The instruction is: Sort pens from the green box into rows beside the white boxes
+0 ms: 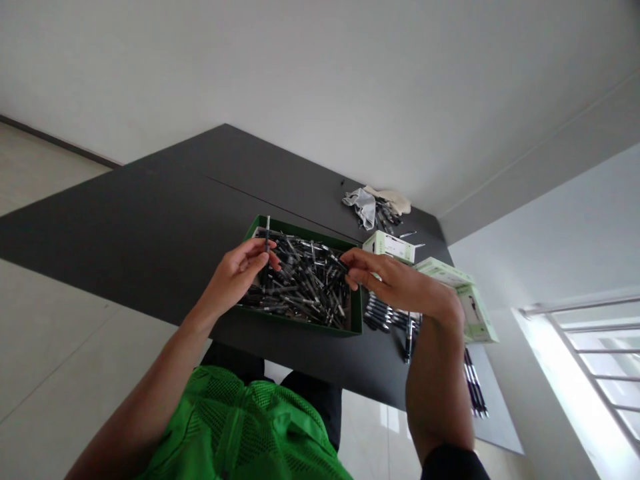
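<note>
My left hand (244, 268) is closed in a pinch on a slim dark pen (267, 230) with a pale upper end, held nearly upright over the left part of a green box (356, 315). Many loose black pens (305, 283) lie jumbled inside that box. At its right rim my right hand (376, 272) is also closed, its fingertips pinching a dark pen (339, 263) that tilts over the pile. Just right of the box, under my right forearm, black pens (379, 312) lie side by side in a row, partly hidden.
Pale green cartons (389, 247) stand to the right on the dark table (165, 207). A grey and beige cloth (363, 205) lies over more pens near the wall. Several pens (475, 383) rest at the right end, beyond my forearm.
</note>
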The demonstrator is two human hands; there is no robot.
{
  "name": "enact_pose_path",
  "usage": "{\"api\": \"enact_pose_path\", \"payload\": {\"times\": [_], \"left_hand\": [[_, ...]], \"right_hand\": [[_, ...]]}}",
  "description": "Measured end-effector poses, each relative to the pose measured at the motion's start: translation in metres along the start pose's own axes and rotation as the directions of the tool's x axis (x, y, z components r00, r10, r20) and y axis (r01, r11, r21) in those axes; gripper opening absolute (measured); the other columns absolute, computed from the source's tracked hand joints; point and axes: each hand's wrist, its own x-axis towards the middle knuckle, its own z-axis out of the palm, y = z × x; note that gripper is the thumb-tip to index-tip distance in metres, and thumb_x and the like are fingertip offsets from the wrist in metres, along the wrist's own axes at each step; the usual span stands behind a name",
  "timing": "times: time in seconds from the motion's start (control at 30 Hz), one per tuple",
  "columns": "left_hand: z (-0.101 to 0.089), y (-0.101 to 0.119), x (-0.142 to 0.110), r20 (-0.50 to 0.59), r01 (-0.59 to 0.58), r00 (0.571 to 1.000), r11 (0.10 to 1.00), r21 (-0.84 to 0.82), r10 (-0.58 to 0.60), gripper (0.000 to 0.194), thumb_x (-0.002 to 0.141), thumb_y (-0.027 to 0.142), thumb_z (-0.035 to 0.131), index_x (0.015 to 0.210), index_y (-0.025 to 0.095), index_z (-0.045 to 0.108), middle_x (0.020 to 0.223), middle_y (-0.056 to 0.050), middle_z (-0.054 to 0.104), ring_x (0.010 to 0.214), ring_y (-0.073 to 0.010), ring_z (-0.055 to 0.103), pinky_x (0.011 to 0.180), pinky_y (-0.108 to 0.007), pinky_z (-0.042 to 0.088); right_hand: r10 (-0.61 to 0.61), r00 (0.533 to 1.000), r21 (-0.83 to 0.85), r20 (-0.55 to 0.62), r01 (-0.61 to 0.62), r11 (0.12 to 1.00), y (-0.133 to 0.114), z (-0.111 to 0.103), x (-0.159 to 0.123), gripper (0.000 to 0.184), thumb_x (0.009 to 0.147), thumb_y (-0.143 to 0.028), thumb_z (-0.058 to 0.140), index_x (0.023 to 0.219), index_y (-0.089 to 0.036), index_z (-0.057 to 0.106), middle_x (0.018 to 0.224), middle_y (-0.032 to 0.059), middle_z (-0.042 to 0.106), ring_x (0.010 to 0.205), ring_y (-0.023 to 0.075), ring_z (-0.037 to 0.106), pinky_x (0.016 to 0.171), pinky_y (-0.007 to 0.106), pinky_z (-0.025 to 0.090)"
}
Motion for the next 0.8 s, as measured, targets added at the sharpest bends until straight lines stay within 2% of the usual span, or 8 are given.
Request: {"api": "enact_pose_path", "payload": {"times": [0.1, 0.23, 0.33, 0.47, 0.53, 0.6, 0.7, 0.8], "left_hand": [[0.000, 0.001, 0.000, 0.043, 0.015, 0.999, 1.000, 0.015, -0.016, 0.031, 0.097, 0.043, 0.068, 0.115, 0.018, 0.070, 0.086, -0.003, 0.073, 0.080, -0.0199, 0.072, 0.083, -0.034, 0.057], [0.000, 0.005, -0.002, 0.110, 0.023, 0.994, 0.999, 0.049, -0.028, 0.029, 0.098, 0.044, 0.067, 0.111, 0.019, 0.071, 0.084, -0.003, 0.070, 0.080, -0.0191, 0.069, 0.081, -0.032, 0.057], [0.001, 0.007, -0.002, 0.111, 0.022, 0.993, 0.998, 0.061, -0.029, 0.029, 0.098, 0.046, 0.068, 0.108, 0.019, 0.072, 0.085, -0.003, 0.070, 0.082, -0.0196, 0.069, 0.081, -0.033, 0.058], [0.002, 0.005, -0.002, 0.111, 0.019, 0.993, 0.996, 0.089, -0.029, 0.030, 0.099, 0.045, 0.066, 0.111, 0.019, 0.074, 0.086, -0.004, 0.071, 0.082, -0.0197, 0.070, 0.080, -0.032, 0.058], [0.001, 0.004, -0.002, 0.118, 0.023, 0.992, 0.995, 0.101, -0.035, 0.031, 0.099, 0.044, 0.064, 0.113, 0.018, 0.073, 0.087, -0.004, 0.071, 0.082, -0.0191, 0.069, 0.078, -0.031, 0.057], [0.001, 0.003, -0.002, 0.121, 0.036, 0.991, 0.993, 0.117, -0.050, 0.031, 0.099, 0.043, 0.063, 0.112, 0.017, 0.073, 0.088, -0.004, 0.070, 0.081, -0.0183, 0.068, 0.076, -0.030, 0.057], [0.000, 0.003, -0.003, 0.122, 0.049, 0.990, 0.989, 0.138, -0.066, 0.029, 0.099, 0.041, 0.062, 0.110, 0.017, 0.072, 0.089, -0.004, 0.070, 0.078, -0.0158, 0.065, 0.073, -0.027, 0.055], [-0.001, 0.003, -0.003, 0.119, 0.049, 0.991, 0.985, 0.164, -0.069, 0.027, 0.099, 0.039, 0.061, 0.107, 0.016, 0.073, 0.087, -0.003, 0.069, 0.074, -0.0139, 0.061, 0.069, -0.025, 0.052]], "right_hand": [[0.004, 0.999, 0.194, -0.037, 0.003, 0.981, 0.002, 0.001, 0.012, 0.022, 0.104, -0.037, 0.056, 0.120, -0.021, 0.053, 0.088, 0.0008, 0.078, 0.064, 0.0124, 0.064, 0.063, 0.027, 0.052], [-0.045, 0.987, 0.428, -0.153, 0.108, 0.897, 0.003, 0.001, 0.034, 0.038, 0.099, -0.050, 0.061, 0.121, -0.026, 0.042, 0.098, 0.0024, 0.079, 0.051, 0.0092, 0.059, 0.051, 0.026, 0.049], [-0.060, 0.968, 0.496, -0.244, 0.178, 0.850, 0.004, 0.003, 0.046, 0.045, 0.098, -0.063, 0.061, 0.118, -0.028, 0.043, 0.097, 0.0016, 0.077, 0.049, 0.0101, 0.061, 0.048, 0.028, 0.047], [-0.046, 0.969, 0.542, -0.241, 0.174, 0.822, 0.008, 0.011, 0.055, 0.054, 0.095, -0.076, 0.059, 0.115, -0.028, 0.044, 0.092, 0.0016, 0.076, 0.051, 0.0115, 0.062, 0.048, 0.028, 0.047], [-0.082, 0.960, 0.550, -0.266, 0.221, 0.805, 0.013, 0.017, 0.063, 0.053, 0.097, -0.076, 0.059, 0.111, -0.027, 0.045, 0.094, 0.0024, 0.074, 0.053, 0.0105, 0.060, 0.049, 0.027, 0.045], [-0.163, 0.918, 0.524, -0.362, 0.345, 0.778, 0.020, 0.022, 0.073, 0.046, 0.099, -0.070, 0.062, 0.107, -0.026, 0.051, 0.098, 0.0027, 0.072, 0.059, 0.0089, 0.057, 0.050, 0.025, 0.044], [-0.227, 0.823, 0.452, -0.520, 0.491, 0.745, 0.031, 0.028, 0.086, 0.034, 0.101, -0.057, 0.069, 0.108, -0.024, 0.062, 0.097, 0.0007, 0.065, 0.066, 0.0080, 0.051, 0.053, 0.022, 0.041], [-0.201, 0.807, 0.445, -0.556, 0.493, 0.748, 0.037, 0.029, 0.091, 0.031, 0.101, -0.052, 0.072, 0.111, -0.023, 0.066, 0.087, -0.0020, 0.062, 0.063, 0.0073, 0.048, 0.053, 0.022, 0.039]]}}
